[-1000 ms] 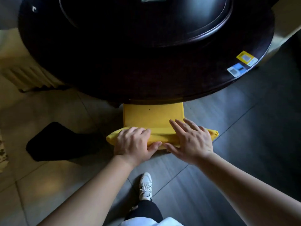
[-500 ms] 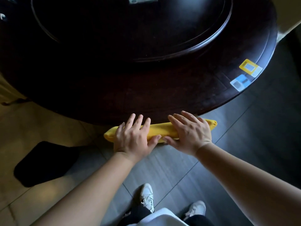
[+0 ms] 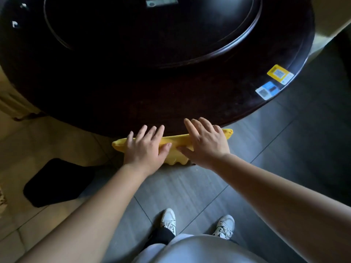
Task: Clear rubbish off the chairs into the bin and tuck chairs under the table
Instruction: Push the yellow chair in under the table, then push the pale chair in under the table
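Only the top of the yellow chair's backrest shows, right at the near edge of the round dark table; its seat is hidden under the tabletop. My left hand lies flat on the left part of the backrest, fingers straight and spread, thumb against the near side. My right hand rests on the right part the same way, with its fingertips over the table's rim. No rubbish or bin is in view.
A raised dark disc fills the table's middle. Yellow and blue stickers sit near its right rim. A black flat shape lies on the floor at left. My shoes stand on grey floorboards.
The yellow chair has slid forward under the table, so its seat is now hidden. Both hands went with the backrest and their fingers have straightened and spread. I have stepped closer.
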